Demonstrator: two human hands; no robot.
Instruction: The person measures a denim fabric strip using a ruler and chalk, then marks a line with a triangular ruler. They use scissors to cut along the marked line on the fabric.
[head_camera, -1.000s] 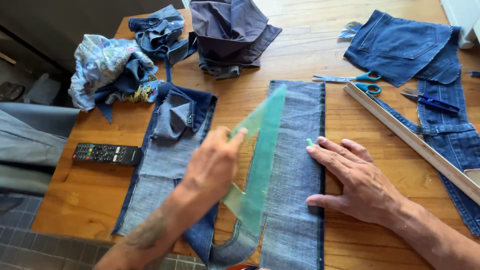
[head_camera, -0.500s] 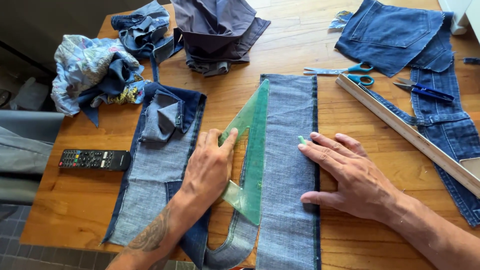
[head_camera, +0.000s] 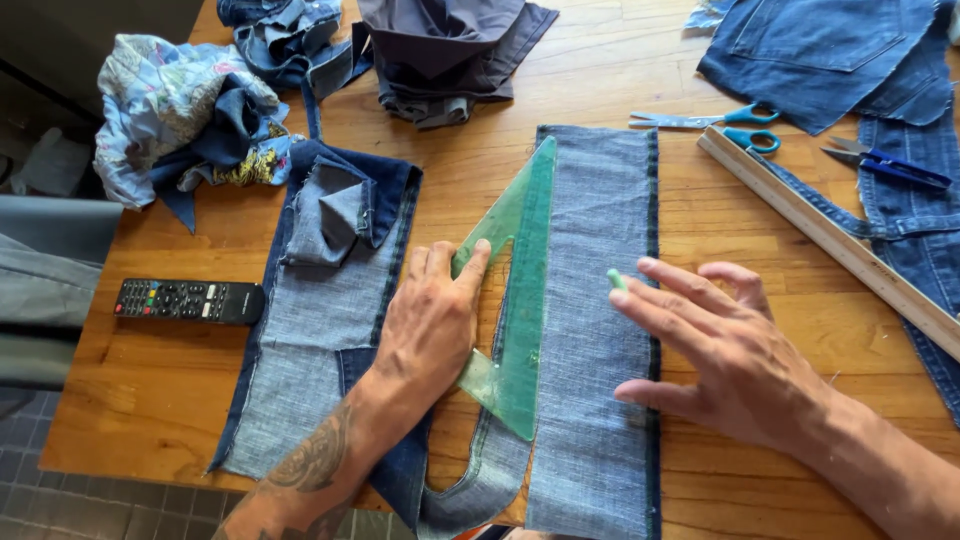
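A person leans over a wooden table (head_camera: 700, 220) covered in cut denim. The left hand (head_camera: 432, 325) lies flat, fingers spread, pressing a green transparent set square (head_camera: 520, 290) onto a long strip of pale denim (head_camera: 598, 400) in the middle of the table. The right hand (head_camera: 725, 350) rests on the strip's right side, fingers extended, pinching a small green piece of chalk (head_camera: 616, 279) at its fingertips. A black remote control (head_camera: 188, 301) lies to the left; blue-handled scissors (head_camera: 720, 118) and a wooden ruler (head_camera: 830, 240) lie to the right.
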